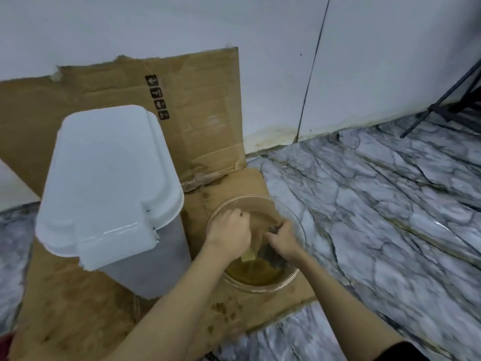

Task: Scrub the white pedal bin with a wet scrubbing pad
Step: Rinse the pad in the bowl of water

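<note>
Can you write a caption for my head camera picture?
Both hands wet a scrubbing pad in a glass bowl beside the closed white pedal bin.

The white pedal bin (pixel 109 188) stands upright with its lid shut on brown cardboard. The scrubbing pad (pixel 270 254), yellow with a dark face, sits in a bowl just beside it.

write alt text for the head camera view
Both hands, left hand and right hand, hold a scrubbing pad inside a clear bowl of brownish water. A closed white pedal bin stands left of it on cardboard.
</note>
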A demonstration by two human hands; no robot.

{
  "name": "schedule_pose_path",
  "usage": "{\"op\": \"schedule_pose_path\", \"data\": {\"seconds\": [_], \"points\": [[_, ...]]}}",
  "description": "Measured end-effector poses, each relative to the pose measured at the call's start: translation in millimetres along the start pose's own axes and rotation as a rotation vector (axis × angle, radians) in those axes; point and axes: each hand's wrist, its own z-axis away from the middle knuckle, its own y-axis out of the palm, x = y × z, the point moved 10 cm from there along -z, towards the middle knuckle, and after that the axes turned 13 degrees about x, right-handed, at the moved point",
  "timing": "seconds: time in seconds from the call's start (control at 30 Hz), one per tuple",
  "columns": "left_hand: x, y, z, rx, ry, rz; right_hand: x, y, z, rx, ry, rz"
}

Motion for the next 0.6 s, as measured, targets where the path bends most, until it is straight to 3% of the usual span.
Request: {"op": "schedule_pose_path", "data": {"seconds": [0.2, 0.6], "points": [[23.5, 80.5, -41.2, 0.220, -0.130, 0.099, -32.4, 3.1, -30.6, 0.067, -0.002, 0.197], [32.3, 131.1, -55.7, 0.261, -0.192, 0.127, -29.0, 14.3, -48.1, -0.062, -0.176, 0.905]]}}
